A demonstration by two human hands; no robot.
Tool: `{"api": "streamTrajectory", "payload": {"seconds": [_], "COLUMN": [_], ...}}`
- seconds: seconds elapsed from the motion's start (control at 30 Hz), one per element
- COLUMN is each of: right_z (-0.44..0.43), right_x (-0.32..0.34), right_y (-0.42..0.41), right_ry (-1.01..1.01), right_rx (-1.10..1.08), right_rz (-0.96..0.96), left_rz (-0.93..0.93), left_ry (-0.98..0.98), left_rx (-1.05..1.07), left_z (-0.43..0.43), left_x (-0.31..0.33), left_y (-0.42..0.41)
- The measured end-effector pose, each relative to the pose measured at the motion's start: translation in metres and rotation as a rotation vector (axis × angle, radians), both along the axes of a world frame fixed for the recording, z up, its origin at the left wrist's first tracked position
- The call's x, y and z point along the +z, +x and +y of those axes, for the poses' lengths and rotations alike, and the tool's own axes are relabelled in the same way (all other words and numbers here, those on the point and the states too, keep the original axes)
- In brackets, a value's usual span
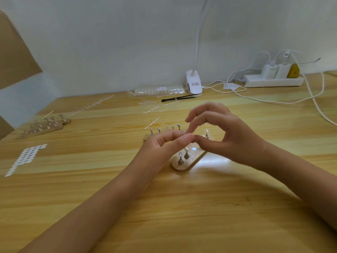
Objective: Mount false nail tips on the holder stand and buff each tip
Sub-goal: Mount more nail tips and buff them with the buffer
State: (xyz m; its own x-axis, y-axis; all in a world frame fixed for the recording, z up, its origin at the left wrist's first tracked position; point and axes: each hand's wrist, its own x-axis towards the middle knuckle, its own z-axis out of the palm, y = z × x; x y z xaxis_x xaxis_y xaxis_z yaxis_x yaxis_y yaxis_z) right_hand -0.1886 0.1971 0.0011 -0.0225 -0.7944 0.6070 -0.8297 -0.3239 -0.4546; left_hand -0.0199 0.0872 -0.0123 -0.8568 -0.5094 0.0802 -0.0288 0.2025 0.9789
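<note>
A wooden holder stand [182, 166] lies on the table under my hands, with metal pegs in a back row [159, 130] and at its near end [180, 158]. Some pegs carry clear nail tips, such as one at the right [207, 132]. A white adhesive dot [194, 148] sits on the stand. My left hand [164, 146] and my right hand [229, 133] hover just above the stand. Their thumb tips and my right index finger meet in a pinch over its middle. Anything pinched there is too small or too hidden to make out.
A second holder stand [46, 125] lies at the far left, with a sheet of white adhesive dots [25, 158] nearer me. Behind are loose clear strips [151, 109], a bag of nail tips [158, 90], black tweezers [176, 98], a clip lamp [194, 84] and a power strip [273, 80] with cables.
</note>
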Motion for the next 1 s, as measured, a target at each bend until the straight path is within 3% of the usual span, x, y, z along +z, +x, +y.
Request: {"api": "streamTrajectory", "payload": {"seconds": [0.1,0.23,0.37,0.43,0.53,0.63,0.87,1.0], "right_z": [0.003,0.018,0.023,0.021,0.017,0.013,0.001,0.001], "right_x": [0.007,0.002,-0.007,-0.010,-0.011,-0.003,0.009,0.003], "right_y": [-0.035,-0.086,-0.109,-0.111,-0.102,-0.084,0.000,0.014], "right_ry": [0.110,0.367,0.707,0.737,0.599,0.326,-0.023,-0.089], "right_rx": [-0.103,-0.314,-0.271,-0.272,-0.331,-0.324,0.114,0.169], "right_rz": [0.103,-0.045,-0.119,-0.095,-0.084,-0.111,-0.341,-0.257], "left_rz": [-0.007,0.033,0.062,0.063,0.102,0.192,0.223,0.250], "left_ry": [0.013,0.058,0.074,0.079,0.135,0.295,0.482,0.538], "left_rx": [0.047,0.117,0.097,0.089,0.070,0.029,-0.059,-0.124], "left_z": [-0.001,-0.004,-0.007,-0.009,-0.010,-0.011,-0.009,-0.010], "left_x": [0.000,-0.001,-0.001,-0.003,-0.005,-0.005,-0.002,-0.001], "left_y": [0.001,0.000,-0.001,-0.001,-0.002,-0.004,-0.004,-0.004]}}
